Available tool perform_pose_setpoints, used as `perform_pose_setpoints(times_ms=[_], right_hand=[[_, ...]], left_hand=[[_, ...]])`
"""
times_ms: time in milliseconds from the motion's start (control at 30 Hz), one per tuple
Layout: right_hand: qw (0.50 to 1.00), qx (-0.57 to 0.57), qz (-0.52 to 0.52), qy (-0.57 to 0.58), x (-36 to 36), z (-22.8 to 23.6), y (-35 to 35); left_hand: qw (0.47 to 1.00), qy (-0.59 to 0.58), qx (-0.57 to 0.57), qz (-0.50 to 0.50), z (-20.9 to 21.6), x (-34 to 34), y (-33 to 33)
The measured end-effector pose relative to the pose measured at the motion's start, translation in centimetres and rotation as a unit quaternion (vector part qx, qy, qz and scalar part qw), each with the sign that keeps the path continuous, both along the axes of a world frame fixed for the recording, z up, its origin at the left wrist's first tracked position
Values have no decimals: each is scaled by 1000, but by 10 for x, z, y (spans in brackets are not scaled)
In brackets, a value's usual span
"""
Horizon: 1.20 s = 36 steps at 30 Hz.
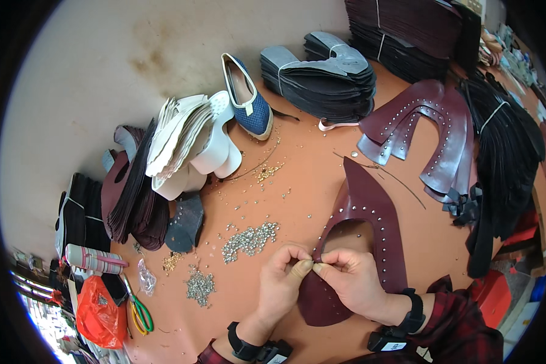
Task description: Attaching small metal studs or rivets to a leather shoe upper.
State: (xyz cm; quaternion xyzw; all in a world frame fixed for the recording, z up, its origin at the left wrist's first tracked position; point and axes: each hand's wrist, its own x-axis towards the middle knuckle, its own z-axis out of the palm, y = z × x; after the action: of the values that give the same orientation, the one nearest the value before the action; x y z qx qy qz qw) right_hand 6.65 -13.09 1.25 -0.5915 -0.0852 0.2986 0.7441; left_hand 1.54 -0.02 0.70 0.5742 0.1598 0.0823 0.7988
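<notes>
Hands, left (281,282) and right (355,286), meet at lower centre, thumb and forefinger of each pinched closed on the left arm of a burgundy leather shoe upper (395,239); whatever sits between the tips is too small to tell. The step in hand looks like setting 1 stud, since silver studs (383,237) already line the opening's right side. Next seems to call for firm thumb pressure with the leather kept flat, then a piece from the 2 silver hardware piles (250,241) left of the upper. Pliers (139,314) lie at lower left, well apart. Open tabletop (434,242) stretches right of the upper, ending near a red bin (492,297) at lower right. Farther up, a blue flat shoe (258,119), black leather bundle (324,91) and studded burgundy uppers (453,130) limit reach.
</notes>
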Motion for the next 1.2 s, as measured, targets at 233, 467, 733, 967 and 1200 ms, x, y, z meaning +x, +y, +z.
perform_pose_setpoints(times_ms=[233,467,733,967,1200], right_hand=[[1000,-6,-5,-1,-2,6,-1],[973,-36,-44,-222,2,8,-1],[952,-56,-44,-299,3,6,0],[1000,-8,-6,1,5,8,0],[993,49,39,104,5,6,-2]], left_hand=[[894,-117,433,3,9,2,1],[968,-54,242,-40,6,-1,5],[997,15,30,-73,10,-1,9],[997,20,-53,49,1,-1,-8],[825,-154,542,43,11,0,-6]])
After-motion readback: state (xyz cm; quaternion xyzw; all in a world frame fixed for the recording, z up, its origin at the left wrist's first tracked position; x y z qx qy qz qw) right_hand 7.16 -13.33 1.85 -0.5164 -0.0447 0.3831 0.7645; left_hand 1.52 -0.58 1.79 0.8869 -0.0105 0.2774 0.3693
